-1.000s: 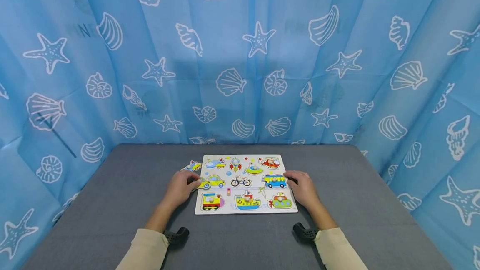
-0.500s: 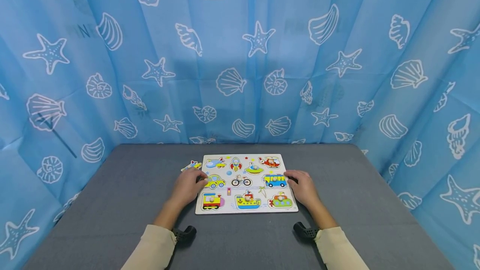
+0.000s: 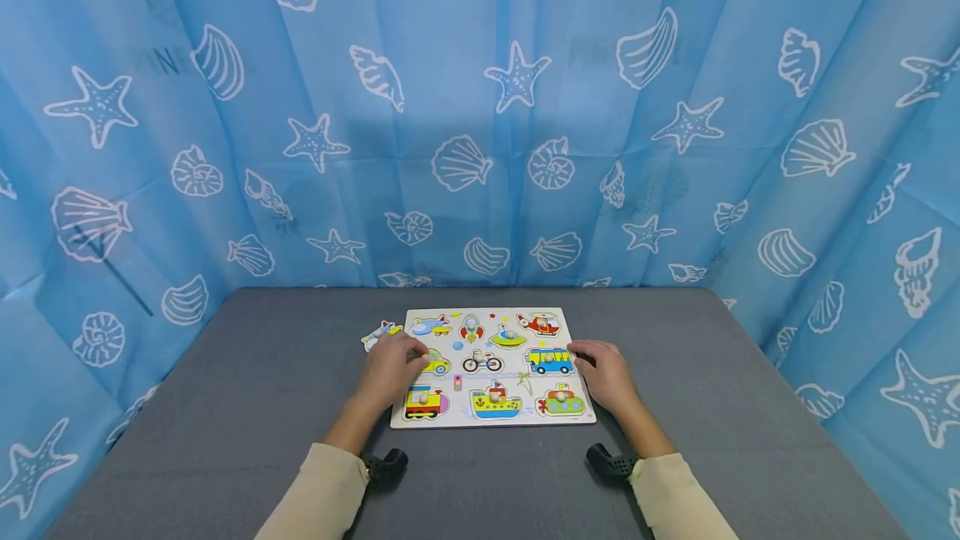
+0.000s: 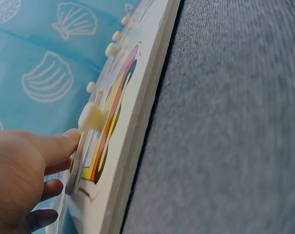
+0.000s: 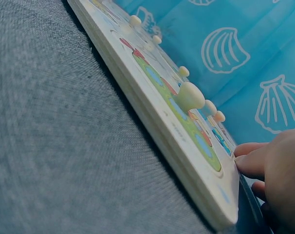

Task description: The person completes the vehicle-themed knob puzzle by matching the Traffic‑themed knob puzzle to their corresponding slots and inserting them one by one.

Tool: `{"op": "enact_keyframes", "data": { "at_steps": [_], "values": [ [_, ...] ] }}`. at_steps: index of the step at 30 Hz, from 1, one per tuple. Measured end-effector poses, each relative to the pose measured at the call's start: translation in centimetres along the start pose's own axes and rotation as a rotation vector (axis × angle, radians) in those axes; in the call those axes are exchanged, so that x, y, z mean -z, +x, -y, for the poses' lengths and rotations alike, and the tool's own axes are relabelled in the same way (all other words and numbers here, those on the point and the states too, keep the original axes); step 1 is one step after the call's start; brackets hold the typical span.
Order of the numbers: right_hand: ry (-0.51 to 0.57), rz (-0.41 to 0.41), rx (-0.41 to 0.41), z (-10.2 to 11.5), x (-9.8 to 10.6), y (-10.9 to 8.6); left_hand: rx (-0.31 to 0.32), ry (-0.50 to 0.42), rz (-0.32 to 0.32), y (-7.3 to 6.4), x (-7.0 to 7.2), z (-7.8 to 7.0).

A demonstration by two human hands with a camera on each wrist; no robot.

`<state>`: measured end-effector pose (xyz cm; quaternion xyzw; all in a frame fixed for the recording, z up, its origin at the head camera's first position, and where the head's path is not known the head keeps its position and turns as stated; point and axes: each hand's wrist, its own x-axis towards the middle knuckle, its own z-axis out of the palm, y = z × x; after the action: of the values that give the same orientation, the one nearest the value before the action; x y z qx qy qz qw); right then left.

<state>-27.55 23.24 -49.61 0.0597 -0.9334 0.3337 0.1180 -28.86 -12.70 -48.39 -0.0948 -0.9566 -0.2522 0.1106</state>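
In the head view, a wooden knob puzzle board (image 3: 525,398) with vehicle pictures lies on the table. My left hand (image 3: 392,365) is over its left side, pinching a thin yellow car puzzle piece (image 3: 437,363) at the car's spot; fingers cover part of it. In the left wrist view, the thumb is at the edge of this piece (image 4: 75,170), close over the board and beside the train piece (image 4: 108,126). My right hand (image 3: 606,373) holds the board's right edge near the bus piece (image 3: 550,362); its fingertips (image 5: 242,148) are at the rim.
A loose airplane piece (image 3: 381,333) lies left of the board, partly behind my left hand. Other knobbed pieces sit on the board, among them a ship (image 3: 495,403) and a submarine (image 3: 561,403). A blue shell-print curtain (image 3: 480,190) stands behind the grey table (image 3: 480,482).
My left hand has moved right with the car piece, from the board's left edge to over the printed car. The right hand has stayed at the board's right edge.
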Motion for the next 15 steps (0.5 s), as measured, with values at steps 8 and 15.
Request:
{"op": "enact_keyframes", "data": {
  "at_steps": [8, 15],
  "values": [
    [-0.009, -0.004, 0.002, 0.0, -0.1, 0.03, 0.01, 0.009, -0.013, 0.02, -0.02, -0.63],
    [-0.009, -0.012, 0.003, -0.03, -0.11, -0.07, 0.009, 0.018, -0.02, -0.02, -0.08, -0.86]
  ]
}}
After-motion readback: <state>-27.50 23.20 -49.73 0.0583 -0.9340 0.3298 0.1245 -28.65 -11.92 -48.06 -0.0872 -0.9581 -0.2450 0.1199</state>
